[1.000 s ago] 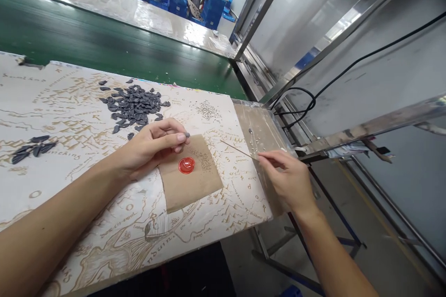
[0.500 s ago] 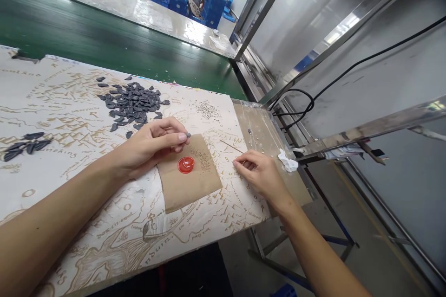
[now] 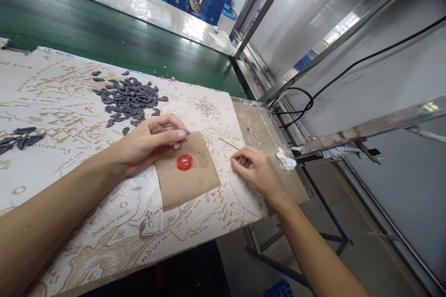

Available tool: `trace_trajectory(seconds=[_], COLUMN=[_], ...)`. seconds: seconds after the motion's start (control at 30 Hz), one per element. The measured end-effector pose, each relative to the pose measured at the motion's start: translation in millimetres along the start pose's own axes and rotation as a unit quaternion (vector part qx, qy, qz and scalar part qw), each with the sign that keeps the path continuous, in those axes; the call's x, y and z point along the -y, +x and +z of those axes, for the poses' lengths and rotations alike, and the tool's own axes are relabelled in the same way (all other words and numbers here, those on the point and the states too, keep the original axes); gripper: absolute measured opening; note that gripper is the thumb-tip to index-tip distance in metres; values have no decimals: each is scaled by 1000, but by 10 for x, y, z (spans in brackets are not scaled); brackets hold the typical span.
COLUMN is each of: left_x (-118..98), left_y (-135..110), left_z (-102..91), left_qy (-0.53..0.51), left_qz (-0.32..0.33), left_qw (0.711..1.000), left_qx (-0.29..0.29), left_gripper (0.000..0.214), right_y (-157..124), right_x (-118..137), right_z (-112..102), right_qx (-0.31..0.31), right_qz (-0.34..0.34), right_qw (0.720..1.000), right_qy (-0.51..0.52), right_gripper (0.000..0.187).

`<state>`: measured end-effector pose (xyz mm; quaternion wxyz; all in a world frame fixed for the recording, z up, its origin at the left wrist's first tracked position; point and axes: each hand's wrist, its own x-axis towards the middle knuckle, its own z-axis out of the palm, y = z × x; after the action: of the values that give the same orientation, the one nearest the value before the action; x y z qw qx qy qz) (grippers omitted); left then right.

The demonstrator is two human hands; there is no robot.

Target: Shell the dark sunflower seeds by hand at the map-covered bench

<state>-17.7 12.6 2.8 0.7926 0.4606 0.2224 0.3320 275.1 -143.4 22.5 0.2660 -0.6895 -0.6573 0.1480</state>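
Between thumb and fingers, my left hand (image 3: 158, 138) pinches a small dark grey piece (image 3: 187, 132), most of it hidden by the fingertips. My right hand (image 3: 256, 167) is closed on a thin wooden stick (image 3: 228, 143), whose tip points up and left. Below my left fingertips, a glossy red blob (image 3: 184, 162) sits on a brown square of cardboard (image 3: 188, 189). Tiny dark specks (image 3: 202, 158) are scattered over the cardboard's right part. Beyond my left hand lies a heap of dark grey pieces (image 3: 130, 97).
Another small group of grey pieces (image 3: 21, 139) lies at left. Tiny bits (image 3: 207, 107) are strewn on the map-printed sheet (image 3: 104, 222). Crumpled white tissue (image 3: 286, 159) rests near the table's right edge. A green conveyor belt (image 3: 104, 32) runs behind, and a metal frame (image 3: 365, 130) stands at right.
The view has shifted slightly, so the table appears a little further left and up. Both hands keep their grips and nearly the same places over the table.
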Motion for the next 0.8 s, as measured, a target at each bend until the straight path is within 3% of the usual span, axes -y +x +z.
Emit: trace_trajectory(seconds=[0.8], left_x=[20], left_y=[22], left_z=[7], left_qy=[8], left_qz=[5], left_qw=[1000], left_qx=[-2], left_gripper=[22], right_y=[84], right_x=[106], right_z=[103], right_qx=[18], right_qz=[-2], right_qw=[1000], right_qy=[1], right_gripper=[10])
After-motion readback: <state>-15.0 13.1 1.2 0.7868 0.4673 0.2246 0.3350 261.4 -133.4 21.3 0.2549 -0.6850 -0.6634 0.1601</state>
